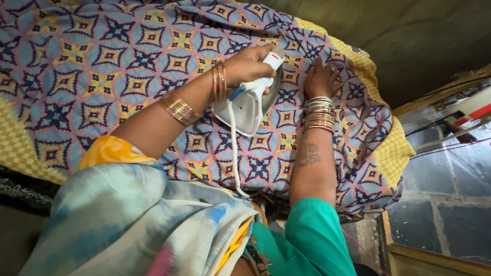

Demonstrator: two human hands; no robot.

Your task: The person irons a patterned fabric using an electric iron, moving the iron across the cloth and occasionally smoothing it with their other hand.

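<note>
A white electric iron [249, 106] rests on a spread cloth [102, 66] patterned with blue, yellow and pink stars and edged in yellow checks. My left hand [249, 64], with gold bangles on the wrist, grips the iron's handle from above. A white cord [234, 153] with a blue collar trails from the iron toward my body. My right hand [319, 77] lies flat on the cloth just right of the iron, fingers spread, with a stack of bangles at the wrist. A pale blue drape and a teal sleeve cover my shoulders at the bottom.
The cloth hangs over the edge of the padded surface on the right [394, 153]. Beyond it lie dark stone floor tiles [450, 174], a wooden frame [409, 255] and a white and red object with thin cords [470, 110].
</note>
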